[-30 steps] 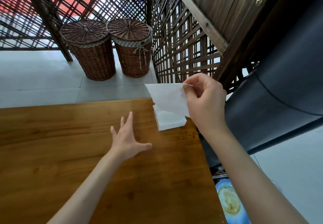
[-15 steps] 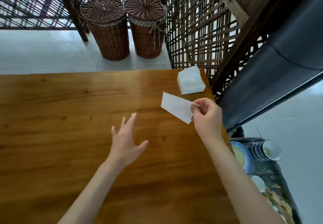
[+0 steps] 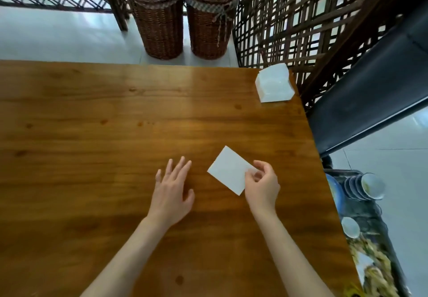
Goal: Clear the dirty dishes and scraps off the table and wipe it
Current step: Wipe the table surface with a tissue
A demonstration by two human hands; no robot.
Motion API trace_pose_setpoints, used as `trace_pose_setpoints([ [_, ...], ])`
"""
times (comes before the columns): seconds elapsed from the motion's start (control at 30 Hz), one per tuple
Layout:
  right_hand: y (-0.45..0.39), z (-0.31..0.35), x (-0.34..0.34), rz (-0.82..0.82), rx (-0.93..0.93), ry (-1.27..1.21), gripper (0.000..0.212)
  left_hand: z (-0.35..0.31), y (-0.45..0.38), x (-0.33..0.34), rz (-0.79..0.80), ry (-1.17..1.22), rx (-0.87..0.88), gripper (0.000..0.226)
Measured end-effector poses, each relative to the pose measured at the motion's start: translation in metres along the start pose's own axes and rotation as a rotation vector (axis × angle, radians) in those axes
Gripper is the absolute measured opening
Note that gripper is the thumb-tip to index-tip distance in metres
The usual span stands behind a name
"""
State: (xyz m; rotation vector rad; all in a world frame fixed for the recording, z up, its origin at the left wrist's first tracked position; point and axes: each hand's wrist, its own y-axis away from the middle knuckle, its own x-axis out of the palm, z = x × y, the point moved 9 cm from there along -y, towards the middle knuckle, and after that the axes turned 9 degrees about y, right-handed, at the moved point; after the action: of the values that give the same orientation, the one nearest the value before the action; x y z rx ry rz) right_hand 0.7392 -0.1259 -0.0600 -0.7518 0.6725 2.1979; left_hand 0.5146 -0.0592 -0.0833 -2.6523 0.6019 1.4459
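A folded white paper napkin (image 3: 228, 169) hangs just above the brown wooden table (image 3: 92, 134), pinched at its right corner by my right hand (image 3: 262, 185). To its left my left hand (image 3: 172, 192) hovers flat over the wood with fingers spread and nothing in it. A white napkin pack (image 3: 274, 86) sits at the table's far right corner. Beside the table's right edge, a dark bin (image 3: 370, 238) holds stacked white bowls (image 3: 363, 186), a blue plate (image 3: 333, 189) and food scraps.
Two lidded wicker baskets (image 3: 162, 14) stand on the tiled floor beyond the far edge. A dark lattice screen (image 3: 289, 23) and a black bench or ledge (image 3: 370, 83) close off the far right.
My right hand has drawn the napkin away from the pack, down and toward me over the table. The view has tilted downward, showing more of the dish bin.
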Motion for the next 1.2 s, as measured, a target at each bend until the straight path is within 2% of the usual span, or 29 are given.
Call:
trace_pose_setpoints([
  [0.07, 0.002, 0.008, -0.005, -0.08, -0.146, 0.211, 0.037, -0.002, -0.004, 0.003, 0.0, -0.032, 0.024, 0.066],
  [0.13, 0.008, 0.025, -0.003, -0.132, -0.358, 0.404, 0.041, -0.004, -0.012, 0.006, -0.008, -0.076, 0.043, 0.063],
  [0.2, 0.017, 0.04, 0.009, -0.124, -0.543, 0.506, 0.041, -0.006, -0.02, 0.009, -0.009, -0.113, 0.054, 0.06],
  [0.27, 0.024, 0.05, 0.028, -0.058, -0.653, 0.546, 0.042, -0.006, -0.028, 0.012, -0.003, -0.142, 0.062, 0.058],
  [0.4, 0.021, 0.05, 0.065, 0.14, -0.682, 0.58, 0.04, -0.002, -0.042, 0.016, -0.003, -0.175, 0.068, 0.058],
  [0.53, 0.015, 0.051, 0.076, 0.163, -0.75, 0.66, 0.022, 0.003, -0.061, 0.017, 0.01, -0.205, 0.084, 0.06],
  [0.67, 0.014, 0.053, 0.069, 0.135, -0.775, 0.605, 0.002, 0.003, -0.074, 0.019, -0.001, -0.208, 0.094, 0.061],
  [0.73, 0.003, 0.055, 0.065, 0.12, -0.768, 0.561, 0.003, 0.004, -0.075, 0.018, -0.02, -0.218, 0.088, 0.063],
  [0.93, -0.068, 0.065, 0.063, 0.037, -0.493, 0.448, 0.018, 0.006, -0.077, 0.018, -0.036, -0.214, 0.081, 0.061],
  [1.03, -0.053, 0.073, 0.079, 0.123, -0.556, 0.42, 0.016, 0.008, -0.077, 0.019, -0.027, -0.211, 0.078, 0.061],
  [1.2, -0.019, 0.05, 0.078, 0.255, -0.669, 0.447, 0.013, 0.009, -0.076, 0.02, -0.021, -0.214, 0.064, 0.061],
])
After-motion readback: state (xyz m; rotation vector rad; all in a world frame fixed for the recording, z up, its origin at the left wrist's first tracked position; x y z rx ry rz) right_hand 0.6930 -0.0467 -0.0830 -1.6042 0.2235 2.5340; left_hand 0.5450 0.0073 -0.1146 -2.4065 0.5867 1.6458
